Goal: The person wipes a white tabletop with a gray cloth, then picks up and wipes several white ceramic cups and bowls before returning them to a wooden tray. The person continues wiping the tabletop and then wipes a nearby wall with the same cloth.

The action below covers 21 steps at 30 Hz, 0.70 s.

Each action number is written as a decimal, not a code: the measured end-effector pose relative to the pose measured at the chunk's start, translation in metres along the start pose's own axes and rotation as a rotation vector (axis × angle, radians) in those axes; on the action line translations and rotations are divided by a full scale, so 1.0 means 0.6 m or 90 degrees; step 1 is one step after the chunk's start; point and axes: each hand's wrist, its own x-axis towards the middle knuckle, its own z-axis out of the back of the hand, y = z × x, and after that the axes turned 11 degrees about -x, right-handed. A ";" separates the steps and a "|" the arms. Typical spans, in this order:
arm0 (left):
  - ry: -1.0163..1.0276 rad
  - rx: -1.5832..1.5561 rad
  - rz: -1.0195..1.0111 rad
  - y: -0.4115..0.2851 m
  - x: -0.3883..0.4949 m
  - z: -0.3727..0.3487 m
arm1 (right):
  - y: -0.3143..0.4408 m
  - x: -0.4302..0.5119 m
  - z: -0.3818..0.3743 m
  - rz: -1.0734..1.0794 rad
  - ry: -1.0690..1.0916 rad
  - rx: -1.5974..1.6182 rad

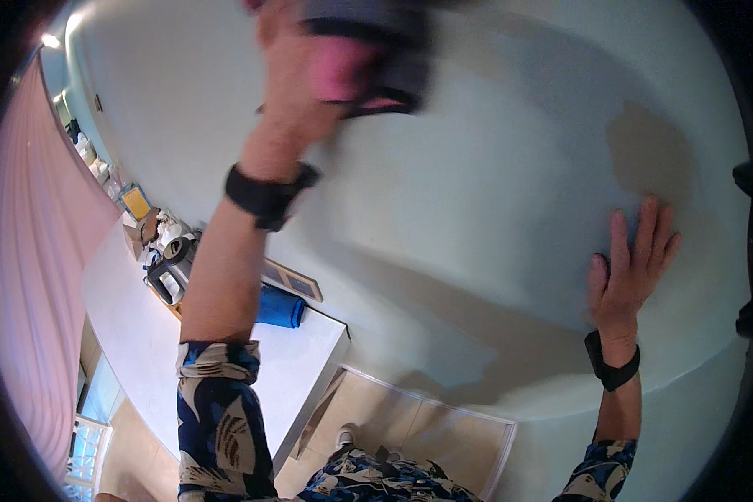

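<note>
My left hand (288, 88) is raised at the top of the view, gripping a dark grey and pink object (408, 56) with black edges. Motion blur and the upper picture edge hide what exactly it is. Behind it spreads a pale wall (414, 207), but I cannot tell whether the object touches it. Lower on the right, my right hand (634, 270) has its fingers apart and holds nothing. It appears to lie against the same wall. Both wrists wear black bands.
At lower left a white table (301, 357) meets the wall. An electric kettle (172, 270), a blue rolled cloth (280, 306) and assorted items stand along its back. A framed panel (293, 279) is near the cloth. A pink curtain (44, 263) hangs far left, above floor tiles (408, 408).
</note>
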 end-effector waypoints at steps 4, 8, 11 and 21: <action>-0.069 0.232 0.138 0.142 -0.261 0.065 | 0.000 -0.002 -0.004 0.010 -0.021 -0.022; -0.020 0.358 0.257 0.112 -0.503 0.031 | -0.003 0.002 -0.003 0.036 -0.035 -0.054; 0.069 0.285 0.382 -0.051 -0.601 -0.042 | -0.005 0.000 0.001 0.042 -0.022 -0.071; 0.180 -0.723 0.740 -0.269 -0.411 -0.206 | -0.007 0.000 0.000 0.044 -0.028 -0.076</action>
